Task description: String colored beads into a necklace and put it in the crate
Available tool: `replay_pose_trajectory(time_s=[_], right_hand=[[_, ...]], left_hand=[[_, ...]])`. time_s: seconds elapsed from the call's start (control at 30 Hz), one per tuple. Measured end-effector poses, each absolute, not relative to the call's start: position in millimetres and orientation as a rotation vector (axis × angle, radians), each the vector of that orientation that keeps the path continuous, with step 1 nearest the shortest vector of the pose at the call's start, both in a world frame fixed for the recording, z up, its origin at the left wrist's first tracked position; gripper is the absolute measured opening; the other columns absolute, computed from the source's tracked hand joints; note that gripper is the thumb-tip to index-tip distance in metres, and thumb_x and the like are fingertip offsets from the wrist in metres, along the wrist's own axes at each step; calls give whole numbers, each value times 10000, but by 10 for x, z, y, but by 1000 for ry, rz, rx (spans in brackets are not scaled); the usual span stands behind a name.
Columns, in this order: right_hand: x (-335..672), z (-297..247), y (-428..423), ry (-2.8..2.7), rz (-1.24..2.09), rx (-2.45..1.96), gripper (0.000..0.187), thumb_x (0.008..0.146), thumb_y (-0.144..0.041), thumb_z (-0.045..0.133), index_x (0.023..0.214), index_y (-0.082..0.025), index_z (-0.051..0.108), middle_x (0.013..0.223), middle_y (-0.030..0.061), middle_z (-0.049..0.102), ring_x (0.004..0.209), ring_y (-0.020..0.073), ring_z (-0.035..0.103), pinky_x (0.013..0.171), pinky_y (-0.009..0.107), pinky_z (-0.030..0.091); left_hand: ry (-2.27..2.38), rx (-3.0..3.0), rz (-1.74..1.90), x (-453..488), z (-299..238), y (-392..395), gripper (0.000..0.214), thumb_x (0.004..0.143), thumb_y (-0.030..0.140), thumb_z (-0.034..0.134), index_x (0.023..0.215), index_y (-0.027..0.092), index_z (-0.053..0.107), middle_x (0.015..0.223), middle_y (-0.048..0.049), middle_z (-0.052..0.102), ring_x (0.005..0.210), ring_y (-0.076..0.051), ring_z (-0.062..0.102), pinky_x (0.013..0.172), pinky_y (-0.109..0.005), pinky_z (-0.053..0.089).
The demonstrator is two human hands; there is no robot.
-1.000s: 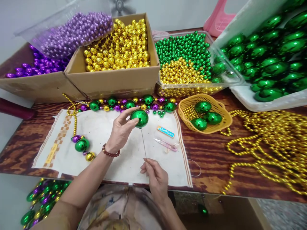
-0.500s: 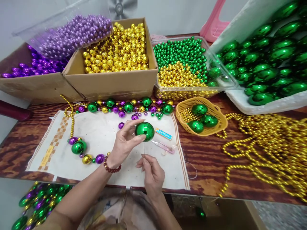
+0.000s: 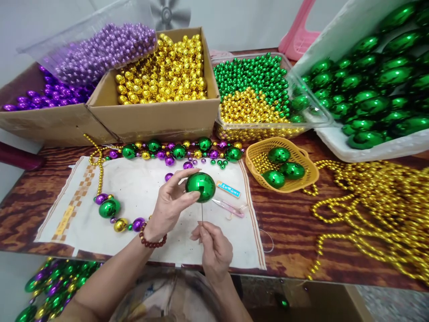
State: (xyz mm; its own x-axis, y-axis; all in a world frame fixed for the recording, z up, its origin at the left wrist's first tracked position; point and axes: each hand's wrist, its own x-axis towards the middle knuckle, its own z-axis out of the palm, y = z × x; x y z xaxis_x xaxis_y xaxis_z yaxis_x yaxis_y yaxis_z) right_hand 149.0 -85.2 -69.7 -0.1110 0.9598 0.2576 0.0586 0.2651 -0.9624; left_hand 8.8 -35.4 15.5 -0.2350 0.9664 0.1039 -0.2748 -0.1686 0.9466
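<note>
A large shiny green bead point(image 3: 201, 187) is pinched between the thumb and fingers of my left hand point(image 3: 172, 203), above the white cloth point(image 3: 110, 237). My right hand point(image 3: 214, 248) is closed on a thin needle point(image 3: 202, 212), which stands upright with its top end at the underside of the bead. Whether its tip is inside the bead, I cannot tell. Left of my hands lies a partial necklace point(image 3: 109, 208) of gold, purple and green beads, running behind my left wrist. Loose purple beads point(image 3: 187, 166) and small green beads point(image 3: 221, 163) lie beyond my left hand. Scissors-like pink snips point(image 3: 231, 209) rest to the right.
Cardboard boxes of purple point(image 3: 67, 96) and gold beads point(image 3: 164, 71) stand at the back. Beside them are a clear tub point(image 3: 268, 124) and a foam box point(image 3: 365, 154) of green beads. A yellow basket point(image 3: 301, 183) and gold bead strands point(image 3: 378, 214) lie at right.
The view has shifted slightly. My hands still hold the green bead and the needle in nearly the same pose, with the bead a touch lower and farther left.
</note>
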Motion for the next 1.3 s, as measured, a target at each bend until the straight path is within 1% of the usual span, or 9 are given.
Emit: replay_pose_trajectory(time_s=[0.13,0.4,0.5,0.6,0.73,0.93,1.07,1.2,1.3], right_hand=[[1483,-700,-805,-1403,1096,-959,184,997,-187,501,1022,-178,682,668,-8,654,492,112,602,484,234,492],[1500,-693,-817,-1459,1079,-910,191,998,-176,489,996,-186,680,659,-10,620,522,114,580,506,241,477],[1499,-703,-794,-1431,1071,-944,186,1000,-189,485,944,-191,663,644,-15,611,519,114,573,504,236,478],[1496,-691,-767,-1423,1057,-931,184,994,-182,491,951,-198,670,634,-20,603,516,112,560,492,226,462],[1508,-649,-788,-1471,1044,-899,203,988,-173,483,962,-191,683,636,-8,600,516,119,547,502,246,447],[1472,-647,-865,-1353,1043,-997,192,1007,-185,464,949,-193,647,641,-18,584,504,109,523,510,245,435],[1452,-651,-852,-1388,1044,-1020,198,1019,-192,448,998,-191,645,630,-27,568,467,102,501,470,233,409],[1455,-629,-818,-1555,970,-961,177,997,-178,477,1015,-193,653,653,-14,601,491,110,526,490,239,418],[1430,-641,-800,-1498,987,-1001,172,1002,-197,475,974,-190,644,627,-23,581,482,108,516,484,233,411]], left_hand=[[1090,1046,1626,109,203,-382,408,787,292,795,1185,297,707,1170,-60,640,981,-186,636,844,-276,553],[1072,1179,1644,141,234,-439,424,816,303,769,1230,324,684,1193,-59,577,1119,-203,577,956,-284,518],[1103,1242,1661,164,263,-500,441,809,278,770,1238,317,674,1214,-67,549,1159,-214,549,991,-296,502],[1145,1287,1650,185,290,-537,486,797,277,777,1267,313,659,1231,-74,534,1192,-225,525,1019,-307,487],[1157,1183,1664,168,270,-507,468,788,329,785,1243,299,680,1209,-77,556,1134,-225,563,960,-299,517],[1051,943,1631,138,200,-445,442,787,379,782,1203,268,685,1116,-77,664,913,-192,633,777,-285,560],[1040,834,1692,141,230,-416,415,757,330,806,1150,252,697,1084,-62,673,890,-167,633,768,-262,553],[1056,750,1638,111,276,-384,431,749,359,806,1139,230,678,1146,-81,653,969,-212,639,812,-325,561],[1038,762,1617,107,280,-377,452,749,373,808,1153,240,656,1173,-79,634,1022,-228,631,860,-358,556]])
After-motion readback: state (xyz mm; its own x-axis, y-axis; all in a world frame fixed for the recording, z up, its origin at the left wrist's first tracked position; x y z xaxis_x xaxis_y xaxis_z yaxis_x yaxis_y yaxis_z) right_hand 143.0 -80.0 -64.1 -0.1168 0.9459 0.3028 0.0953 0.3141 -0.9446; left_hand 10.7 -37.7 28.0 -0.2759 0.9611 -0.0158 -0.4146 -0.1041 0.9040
